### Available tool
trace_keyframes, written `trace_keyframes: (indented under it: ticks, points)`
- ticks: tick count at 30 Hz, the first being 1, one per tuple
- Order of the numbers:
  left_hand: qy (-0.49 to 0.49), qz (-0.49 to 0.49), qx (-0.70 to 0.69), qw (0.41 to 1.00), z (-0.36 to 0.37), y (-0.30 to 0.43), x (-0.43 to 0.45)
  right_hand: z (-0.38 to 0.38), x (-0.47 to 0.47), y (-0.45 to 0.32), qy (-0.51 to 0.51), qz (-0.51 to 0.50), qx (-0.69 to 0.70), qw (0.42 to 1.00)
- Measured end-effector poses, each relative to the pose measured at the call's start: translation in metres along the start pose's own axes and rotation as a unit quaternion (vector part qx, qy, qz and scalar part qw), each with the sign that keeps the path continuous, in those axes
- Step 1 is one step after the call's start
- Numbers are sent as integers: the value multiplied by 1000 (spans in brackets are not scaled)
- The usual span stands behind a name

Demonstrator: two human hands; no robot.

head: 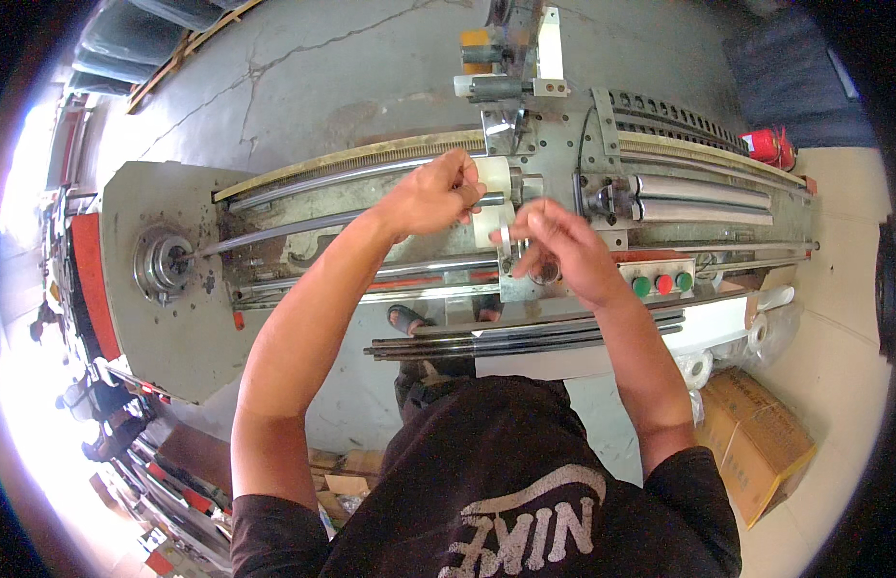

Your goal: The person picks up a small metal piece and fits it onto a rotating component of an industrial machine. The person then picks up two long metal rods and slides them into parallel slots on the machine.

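My left hand (435, 193) is curled at a steel shaft (296, 231) that runs from the chuck (166, 264) on the left into the carriage. White plastic rollers (494, 177) lie directly beside its fingertips; whether anything thin is pinched there is hidden. My right hand (563, 242) is blurred, its fingers bent and partly spread over the front of the carriage (516, 285). A thin pale ring (505, 233) stands at its fingertips, and I cannot tell whether they grip it.
A box with green and red push buttons (663, 284) sits right of my right wrist. Dark rods (419, 348) lie along the machine's near side. Beyond are polished rollers (700, 199) and a red fire extinguisher (769, 147). A cardboard carton (755, 441) stands at lower right.
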State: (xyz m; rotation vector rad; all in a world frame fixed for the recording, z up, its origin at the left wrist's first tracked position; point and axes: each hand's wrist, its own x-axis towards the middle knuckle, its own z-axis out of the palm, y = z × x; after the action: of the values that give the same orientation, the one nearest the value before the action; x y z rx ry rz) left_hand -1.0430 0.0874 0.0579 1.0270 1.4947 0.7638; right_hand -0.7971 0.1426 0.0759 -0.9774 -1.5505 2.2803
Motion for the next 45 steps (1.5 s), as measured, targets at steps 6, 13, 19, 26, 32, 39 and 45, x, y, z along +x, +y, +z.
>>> trace_keyframes:
  ticks: [6, 13, 19, 26, 32, 39, 45]
  points:
    - [-17, -10, 39, 999, 0, 6, -1, -13, 60, -19, 49, -35, 37, 998]
    - [-14, 41, 114, 992, 6, 12, -3, -16, 36, 7, 26, 99, 19, 995]
    - [-14, 23, 193, 981, 11, 27, -6, 2, 42, 34, 71, 25, -71, 995]
    - [78, 107, 209, 969, -4, -9, 17, 62, -23, -1, -238, -38, 110, 964]
    - [59, 94, 224, 968, 6, -6, 14, 33, -94, 38, -315, -154, -60, 935]
    - [35, 86, 196, 976, 8, 0, 11, -60, -58, 162, 260, -132, -444, 847]
    - [32, 90, 218, 971, 13, 0, 3, -57, -18, 194, 263, -164, -617, 723]
